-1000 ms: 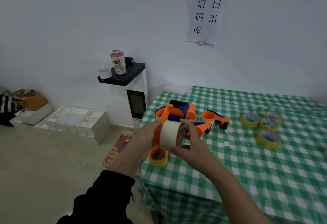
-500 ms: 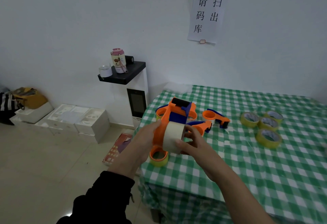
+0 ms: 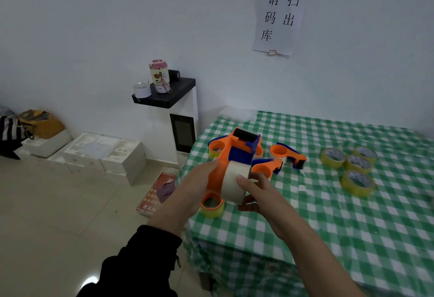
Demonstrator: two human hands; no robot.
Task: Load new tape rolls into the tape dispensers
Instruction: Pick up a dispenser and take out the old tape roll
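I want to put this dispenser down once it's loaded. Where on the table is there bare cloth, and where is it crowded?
Bare: the wide near stretch of tablecloth right of the right hand, in front of the yellow rolls; also the narrower strip between those rolls and the loose dispensers. Crowded: the left corner, around the dispensers.

My left grip (image 3: 199,186) holds the big dispenser (image 3: 237,155) over the desk (image 3: 305,238) corner, my right grip (image 3: 258,193) the white roll (image 3: 234,186) against it. Directly under them sits a small dispenser (image 3: 212,212); behind, more dispensers (image 3: 296,158) crowd together. Four yellow rolls (image 3: 357,191) block the far right. Between the two clusters and along the near cloth, I see bare room.
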